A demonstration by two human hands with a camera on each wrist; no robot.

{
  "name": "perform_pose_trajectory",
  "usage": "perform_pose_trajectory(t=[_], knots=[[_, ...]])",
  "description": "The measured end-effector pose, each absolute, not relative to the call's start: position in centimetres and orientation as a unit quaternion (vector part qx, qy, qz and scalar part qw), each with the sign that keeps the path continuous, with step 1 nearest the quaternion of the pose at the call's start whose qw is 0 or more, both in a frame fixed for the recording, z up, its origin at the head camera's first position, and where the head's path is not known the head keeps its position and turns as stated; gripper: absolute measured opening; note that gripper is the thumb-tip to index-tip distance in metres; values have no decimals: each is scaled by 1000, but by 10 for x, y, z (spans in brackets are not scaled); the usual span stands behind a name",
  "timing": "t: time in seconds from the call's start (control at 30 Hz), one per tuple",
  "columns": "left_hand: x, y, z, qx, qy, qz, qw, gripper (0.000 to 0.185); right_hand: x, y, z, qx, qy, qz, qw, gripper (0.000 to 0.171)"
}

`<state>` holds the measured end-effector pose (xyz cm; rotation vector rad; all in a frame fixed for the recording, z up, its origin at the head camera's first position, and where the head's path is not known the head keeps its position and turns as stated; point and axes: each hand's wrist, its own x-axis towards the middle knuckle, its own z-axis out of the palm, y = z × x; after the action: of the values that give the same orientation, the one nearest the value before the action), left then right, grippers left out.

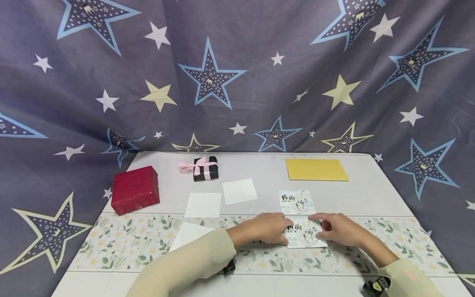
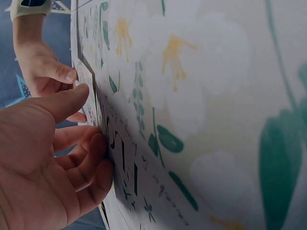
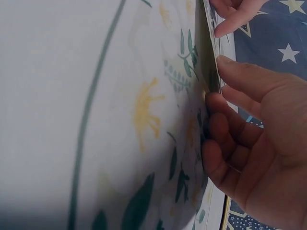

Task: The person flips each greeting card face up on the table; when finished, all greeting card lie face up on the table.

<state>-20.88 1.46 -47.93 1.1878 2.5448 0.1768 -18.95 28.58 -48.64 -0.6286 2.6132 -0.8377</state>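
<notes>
The nearer card is held by left hand and right hand at floral-banded table, starry cloth behind.

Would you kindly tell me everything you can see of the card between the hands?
The card is a pale rectangle that looks like paper, printed with dark brush-style characters over a faint picture. It sits printed side up over the floral band, with a similar card just beyond it. The left hand holds its left side, the right hand its right.
</notes>
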Motion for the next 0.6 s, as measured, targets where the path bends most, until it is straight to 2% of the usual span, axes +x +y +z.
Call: perform_pose_trajectory(t=[0.6], knots=[[-208, 15, -478, 409, 893, 70, 175, 57, -189, 285, -487, -222, 925, -274, 138, 47]])
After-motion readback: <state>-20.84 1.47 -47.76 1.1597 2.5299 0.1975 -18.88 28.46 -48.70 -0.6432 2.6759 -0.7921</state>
